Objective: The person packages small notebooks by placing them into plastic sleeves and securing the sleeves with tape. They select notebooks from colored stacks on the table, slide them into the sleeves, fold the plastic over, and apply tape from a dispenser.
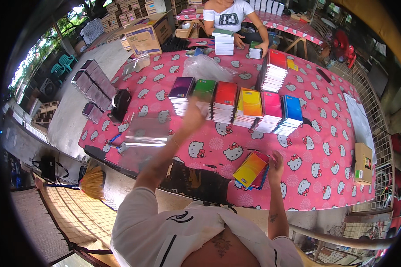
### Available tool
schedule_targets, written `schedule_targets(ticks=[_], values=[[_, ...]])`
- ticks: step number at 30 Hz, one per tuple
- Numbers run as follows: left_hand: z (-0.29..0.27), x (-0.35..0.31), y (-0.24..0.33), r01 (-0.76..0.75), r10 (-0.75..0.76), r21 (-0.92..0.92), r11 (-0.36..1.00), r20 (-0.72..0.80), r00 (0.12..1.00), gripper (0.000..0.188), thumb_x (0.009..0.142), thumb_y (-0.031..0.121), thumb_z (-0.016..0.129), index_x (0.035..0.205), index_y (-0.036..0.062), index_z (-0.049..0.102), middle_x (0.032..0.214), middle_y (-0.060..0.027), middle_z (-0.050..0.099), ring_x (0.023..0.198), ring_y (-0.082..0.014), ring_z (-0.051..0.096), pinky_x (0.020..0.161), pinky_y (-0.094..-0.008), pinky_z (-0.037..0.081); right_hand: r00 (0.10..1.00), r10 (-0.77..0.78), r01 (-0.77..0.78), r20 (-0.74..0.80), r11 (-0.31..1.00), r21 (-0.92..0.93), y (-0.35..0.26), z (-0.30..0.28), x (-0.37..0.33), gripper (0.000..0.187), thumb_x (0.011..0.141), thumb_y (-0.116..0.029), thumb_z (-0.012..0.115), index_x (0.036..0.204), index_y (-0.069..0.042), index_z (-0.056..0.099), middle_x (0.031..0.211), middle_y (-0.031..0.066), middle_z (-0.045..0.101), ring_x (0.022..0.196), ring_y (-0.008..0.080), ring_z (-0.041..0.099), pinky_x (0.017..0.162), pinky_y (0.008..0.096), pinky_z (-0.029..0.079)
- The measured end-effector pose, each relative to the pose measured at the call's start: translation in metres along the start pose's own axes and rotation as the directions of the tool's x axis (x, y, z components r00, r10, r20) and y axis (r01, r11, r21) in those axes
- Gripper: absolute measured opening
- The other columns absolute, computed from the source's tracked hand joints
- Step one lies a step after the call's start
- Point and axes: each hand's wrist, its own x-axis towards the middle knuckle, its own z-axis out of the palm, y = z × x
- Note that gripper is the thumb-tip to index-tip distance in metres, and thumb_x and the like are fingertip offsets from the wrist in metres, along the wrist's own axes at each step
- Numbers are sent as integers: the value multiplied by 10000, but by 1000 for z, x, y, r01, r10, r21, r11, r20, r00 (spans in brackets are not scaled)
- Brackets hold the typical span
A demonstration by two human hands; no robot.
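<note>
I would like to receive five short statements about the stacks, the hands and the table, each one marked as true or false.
1. The left hand is at the green stack. True.
2. The blue stack stands at the row's left end. False: the purple stack does.
3. A yellow notebook tops the small pile by the right hand. True.
4. The tablecloth is plain green. False: the tablecloth is pink and patterned.
5. Another person is across the table. True.

From afar, I saw a white, short-sleeved fabric shirt at six o'clock, curved black print toward seven, a dark chest tattoo, and a right-forearm tattoo near five.
</note>
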Motion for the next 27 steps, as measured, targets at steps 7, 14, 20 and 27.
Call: schedule_targets(ticks=[7,14,20,27], values=[[-55,63,-75,-361,287,237,902,296,911,537,813,271,751,1324,224,593,1296,-221,579,1129,-400,605,941,-451,516,977,136,-149,-163,986,-71,19,-19,-36,316,927,-81,617,1241,-47,597,1203,108,546,1112,235,566,941,364,467],[-55,80,-59,-279,243,76,957,314,918,313,948,190,607,1256,140,582,1202,-200,637,979,-403,663,794,-510,546,933,339,-330,-118,940,83,30,-27,-59,340,933,-88,612,1260,-4,573,1180,117,590,1082,208,575,954,342,465],[-67,62,-18,-89,91,79,993,-32,995,397,948,91,534,1344,90,498,1056,-192,664,860,-383,679,657,-488,539,858,512,-493,-40,844,211,-3,-15,-54,519,962,-213,632,1406,-3,463,1304,128,566,1196,197,527,1030,330,402],[46,-171,184,-677,690,-154,719,272,671,528,896,174,592,1381,6,467,1344,-250,535,1207,-388,561,1004,-491,470,835,550,-539,-13,823,180,8,7,-49,783,908,-502,655,1480,-36,392,1444,249,462,1343,330,451,1101,387,355]])
